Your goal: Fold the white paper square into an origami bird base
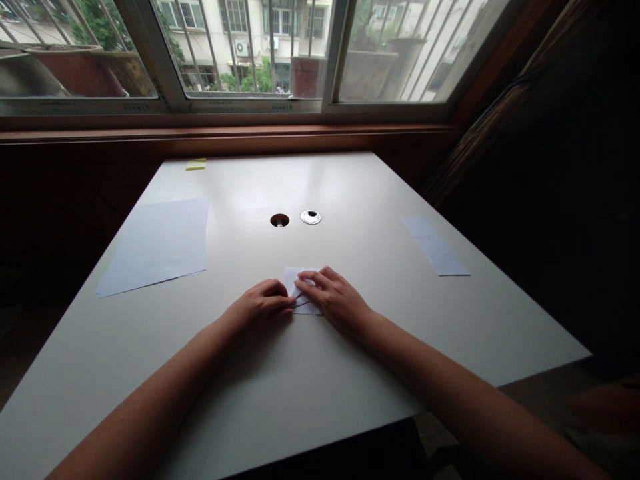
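Note:
A small folded sheet of white paper (291, 275) lies flat near the middle of the white table. My left hand (265, 300) is closed at its left edge, thumb and fingers pinching the paper there. From the right, my right hand (330, 293) lies over the paper, its fingers pressed on the folded part. A crease or raised flap shows as dark lines between the two hands. The right part of the paper is hidden under my right hand.
On the white table (380, 373), a large white sheet (160, 243) lies left and a narrow paper strip (435, 247) right. Ahead are a round cable hole (279, 221) and its metal cover (311, 217). A yellow-edged piece (196, 164) sits at the far edge, below the window.

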Demonstrator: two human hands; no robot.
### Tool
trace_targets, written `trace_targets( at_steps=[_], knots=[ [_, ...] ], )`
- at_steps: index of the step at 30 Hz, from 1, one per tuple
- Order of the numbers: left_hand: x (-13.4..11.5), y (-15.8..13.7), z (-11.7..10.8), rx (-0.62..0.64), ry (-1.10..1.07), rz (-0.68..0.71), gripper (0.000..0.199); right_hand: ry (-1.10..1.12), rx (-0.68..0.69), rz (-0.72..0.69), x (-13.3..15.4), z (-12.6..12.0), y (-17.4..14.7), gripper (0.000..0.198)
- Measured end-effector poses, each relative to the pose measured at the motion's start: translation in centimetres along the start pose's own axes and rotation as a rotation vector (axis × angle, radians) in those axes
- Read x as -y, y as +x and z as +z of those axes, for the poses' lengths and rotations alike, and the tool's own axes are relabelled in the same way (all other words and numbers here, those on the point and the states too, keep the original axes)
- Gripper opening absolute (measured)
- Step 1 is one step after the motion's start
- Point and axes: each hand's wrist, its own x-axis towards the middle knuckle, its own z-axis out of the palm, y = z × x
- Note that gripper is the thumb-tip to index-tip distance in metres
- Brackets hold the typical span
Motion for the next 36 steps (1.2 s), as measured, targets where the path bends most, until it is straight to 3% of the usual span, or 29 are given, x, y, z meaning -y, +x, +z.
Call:
trace_targets(
  at_steps=[3,8,17,30,36],
  knots=[
    [0.6,-0.1,-0.6,0.011,-0.045,0.062,0.023,0.027,0.007,-0.016,-0.4,0.1,-0.1,0.037],
    [1.3,-0.4,-1.6,0.139,-0.038,0.101,0.033,0.045,0.005,-0.013,-0.4,0.1,-0.1,0.037],
    [2.4,-0.8,-1.3,0.225,-0.032,0.185,0.044,0.096,-0.034,-0.010,-0.6,0.4,-0.2,0.035],
    [2.2,-0.7,-1.8,0.276,0.056,0.226,0.054,0.060,-0.096,0.082,-0.2,0.3,-0.4,0.032],
    [1.8,-0.8,-1.9,0.224,-0.013,0.198,0.052,0.067,-0.091,-0.035,-0.1,0.1,-0.6,0.032]
  ],
)
